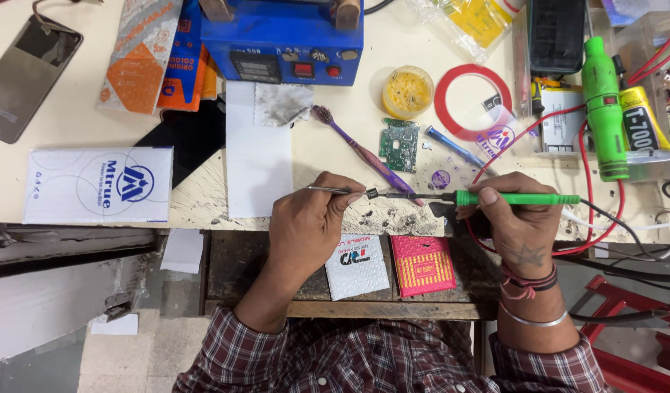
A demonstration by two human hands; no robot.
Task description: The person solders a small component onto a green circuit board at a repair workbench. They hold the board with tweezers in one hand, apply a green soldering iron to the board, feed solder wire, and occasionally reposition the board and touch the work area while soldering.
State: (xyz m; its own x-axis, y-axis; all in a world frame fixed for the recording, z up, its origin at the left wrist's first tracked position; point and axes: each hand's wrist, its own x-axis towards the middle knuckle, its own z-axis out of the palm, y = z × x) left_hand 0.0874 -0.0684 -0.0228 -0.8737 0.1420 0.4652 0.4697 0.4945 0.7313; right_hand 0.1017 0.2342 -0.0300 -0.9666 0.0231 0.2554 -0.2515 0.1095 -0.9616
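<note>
Cluttered and scorched, the desk [80, 102] carries a green circuit board [399, 144]. Below that board, the right hand [520, 222] grips a green soldering iron [517, 198]; the left hand's [306, 222] fingers pinch tweezers [335, 191] on a tiny part [372, 193]. A slip could burn those fingertips or flick the part away.

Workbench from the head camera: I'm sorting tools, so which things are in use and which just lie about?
In use:
left hand with tweezers
right hand with green soldering iron

Lying about:
purple toothbrush
circuit board
yellow paste tub
red tape ring
blue box
</note>
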